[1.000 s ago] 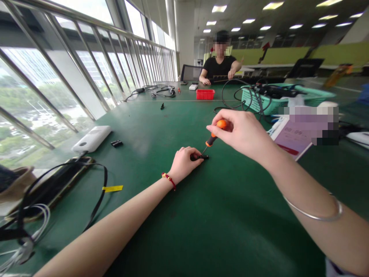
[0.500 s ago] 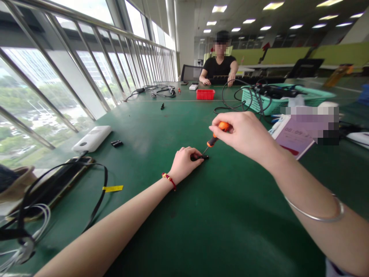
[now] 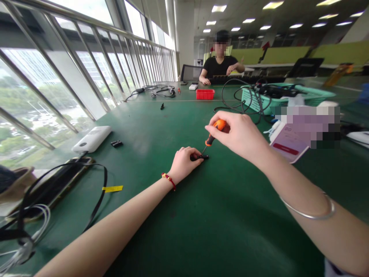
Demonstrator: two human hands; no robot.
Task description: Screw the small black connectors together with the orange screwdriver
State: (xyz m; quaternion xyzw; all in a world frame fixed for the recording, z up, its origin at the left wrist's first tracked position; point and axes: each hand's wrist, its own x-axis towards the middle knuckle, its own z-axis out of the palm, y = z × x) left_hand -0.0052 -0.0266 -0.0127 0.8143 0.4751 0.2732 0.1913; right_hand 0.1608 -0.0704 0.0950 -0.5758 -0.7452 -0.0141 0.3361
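Observation:
My left hand (image 3: 186, 161) rests on the green table, its fingers closed on a small black part (image 3: 204, 157) that lies on the surface and is partly hidden by the fingers. Above and to the right, my right hand (image 3: 230, 129) grips the orange and black handle of a screwdriver (image 3: 211, 136). The thin shaft slants down to the left and its tip meets the black part, close to my left fingertips. Exactly where the tip sits cannot be made out.
Left lie a white power bank (image 3: 92, 139), a small black piece (image 3: 116, 144) and a cable with a yellow tag (image 3: 113, 189). Ahead is a red tray (image 3: 205, 94). A green basket (image 3: 250, 102) and a phone (image 3: 291, 142) are right. Across the table sits a person (image 3: 220, 65).
My right hand and the screwdriver handle have shifted slightly left, so the screwdriver stands steeper. My left hand has stayed still. The person opposite has raised one hand.

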